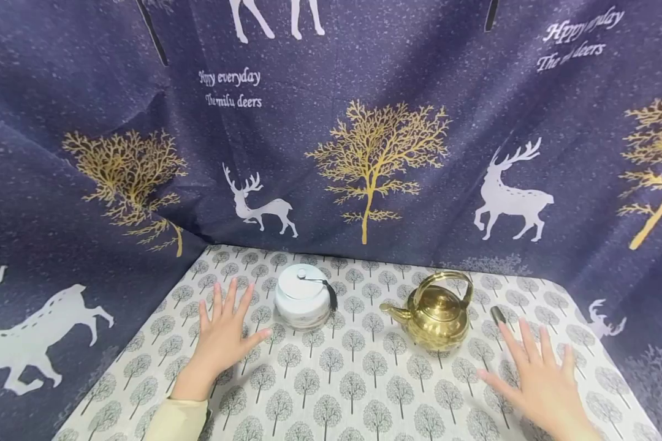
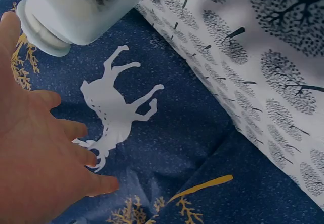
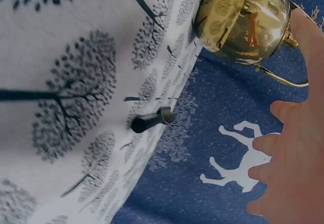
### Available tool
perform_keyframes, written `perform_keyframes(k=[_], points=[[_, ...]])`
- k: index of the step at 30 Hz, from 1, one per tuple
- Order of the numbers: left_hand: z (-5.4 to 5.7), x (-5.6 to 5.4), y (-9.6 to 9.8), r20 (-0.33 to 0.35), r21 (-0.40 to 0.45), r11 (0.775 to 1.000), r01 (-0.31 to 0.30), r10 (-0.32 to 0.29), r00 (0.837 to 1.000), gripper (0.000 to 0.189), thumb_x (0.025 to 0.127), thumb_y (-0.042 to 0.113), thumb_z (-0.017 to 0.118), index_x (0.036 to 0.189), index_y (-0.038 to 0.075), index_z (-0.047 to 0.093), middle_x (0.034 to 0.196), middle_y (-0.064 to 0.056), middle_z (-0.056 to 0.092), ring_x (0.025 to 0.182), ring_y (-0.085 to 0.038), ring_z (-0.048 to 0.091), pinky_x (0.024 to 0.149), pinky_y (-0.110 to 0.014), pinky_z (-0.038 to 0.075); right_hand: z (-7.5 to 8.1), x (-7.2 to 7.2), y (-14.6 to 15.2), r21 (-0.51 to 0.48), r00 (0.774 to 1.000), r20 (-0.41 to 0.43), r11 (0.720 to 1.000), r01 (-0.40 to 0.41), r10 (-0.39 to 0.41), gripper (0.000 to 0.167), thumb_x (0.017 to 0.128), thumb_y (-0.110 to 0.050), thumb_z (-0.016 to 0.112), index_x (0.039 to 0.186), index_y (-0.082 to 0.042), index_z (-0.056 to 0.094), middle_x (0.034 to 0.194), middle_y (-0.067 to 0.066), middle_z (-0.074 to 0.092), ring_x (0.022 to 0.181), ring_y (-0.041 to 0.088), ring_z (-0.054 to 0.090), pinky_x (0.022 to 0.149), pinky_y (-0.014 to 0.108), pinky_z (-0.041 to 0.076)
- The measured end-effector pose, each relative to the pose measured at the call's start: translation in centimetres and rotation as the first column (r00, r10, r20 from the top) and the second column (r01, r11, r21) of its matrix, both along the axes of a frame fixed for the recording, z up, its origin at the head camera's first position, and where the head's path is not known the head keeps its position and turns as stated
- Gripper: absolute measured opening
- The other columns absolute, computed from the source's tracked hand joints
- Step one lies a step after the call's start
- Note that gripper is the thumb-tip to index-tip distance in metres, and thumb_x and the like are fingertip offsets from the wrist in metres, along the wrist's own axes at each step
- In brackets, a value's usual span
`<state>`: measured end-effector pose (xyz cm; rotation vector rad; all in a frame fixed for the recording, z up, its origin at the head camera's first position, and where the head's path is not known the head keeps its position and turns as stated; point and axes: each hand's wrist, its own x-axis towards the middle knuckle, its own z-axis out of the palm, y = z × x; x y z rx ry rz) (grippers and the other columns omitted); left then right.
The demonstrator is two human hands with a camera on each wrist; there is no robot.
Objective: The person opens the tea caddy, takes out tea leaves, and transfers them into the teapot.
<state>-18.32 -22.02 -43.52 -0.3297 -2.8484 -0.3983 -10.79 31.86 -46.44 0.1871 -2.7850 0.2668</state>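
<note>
My left hand (image 1: 220, 335), fingers spread, hovers at the left of the table beside a pale ceramic jar (image 1: 302, 306). The jar has its lid on, with a dark tassel (image 1: 331, 294) hanging from the lid's knob. On the right, my right hand (image 1: 540, 381) is also spread, with nothing in it. A shiny brass teapot (image 1: 438, 321) stands to its left, lid on, handle arched above and spout toward the left. Just beyond the right fingertips lies a small dark cylindrical object (image 3: 152, 119).
A white cloth (image 1: 353, 392) printed with grey trees covers the table. Behind it and at the sides hangs a dark blue curtain (image 1: 320, 135) with white deer and golden trees. The jar and teapot stand apart near the table's back half.
</note>
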Motion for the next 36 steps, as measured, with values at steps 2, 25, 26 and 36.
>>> perform_keyframes(k=[2, 25, 26, 36], points=[[0.1, -0.1, 0.1, 0.002, -0.001, 1.0, 0.002, -0.002, 1.0, 0.099, 0.083, 0.064, 0.059, 0.156, 0.019, 0.01, 0.159, -0.02, -0.004, 0.141, -0.041, -0.022, 0.107, -0.065, -0.02, 0.3, -0.1, 0.0, 0.0, 1.0, -0.009, 1.0, -0.009, 0.009, 0.103, 0.079, -0.062, 0.066, 0.156, -0.025, 0.009, 0.159, 0.019, 0.003, 0.143, 0.038, -0.016, 0.103, 0.062, -0.028], [4.1, -0.7, 5.5, -0.09, -0.045, 0.988, 0.146, -0.15, 0.985, 0.097, 0.081, 0.064, 0.062, 0.155, 0.019, 0.018, 0.16, -0.015, 0.005, 0.145, -0.038, -0.009, 0.116, -0.059, -0.005, 3.4, -0.9, -1.3, 0.02, 0.99, -0.096, 0.995, -0.098, 0.1, 0.101, 0.079, -0.057, 0.069, 0.156, -0.022, 0.014, 0.161, 0.006, -0.002, 0.145, 0.029, -0.013, 0.113, 0.051, -0.02], [4.3, -0.7, 5.9, -0.097, -0.046, 0.987, 0.157, -0.16, 0.982, 0.096, 0.082, 0.064, 0.062, 0.155, 0.019, 0.019, 0.16, -0.015, 0.005, 0.145, -0.038, -0.008, 0.116, -0.058, -0.005, 3.5, -1.0, -1.4, 0.016, 0.99, -0.098, 0.995, -0.103, 0.104, 0.1, 0.079, -0.056, 0.069, 0.156, -0.022, 0.014, 0.161, 0.006, -0.002, 0.145, 0.029, -0.012, 0.114, 0.051, -0.02], [4.7, -1.0, 10.5, -0.118, -0.006, 0.955, 0.297, -0.296, 0.948, 0.09, 0.086, 0.057, 0.06, 0.155, 0.022, 0.015, 0.161, -0.006, 0.0, 0.146, -0.035, -0.004, 0.118, -0.055, 0.003, 4.5, -1.9, -2.8, -0.051, 0.979, -0.118, 0.984, -0.171, 0.164, 0.096, 0.083, -0.047, 0.069, 0.155, -0.016, 0.013, 0.159, 0.017, 0.009, 0.144, 0.043, 0.005, 0.118, 0.043, -0.012]])
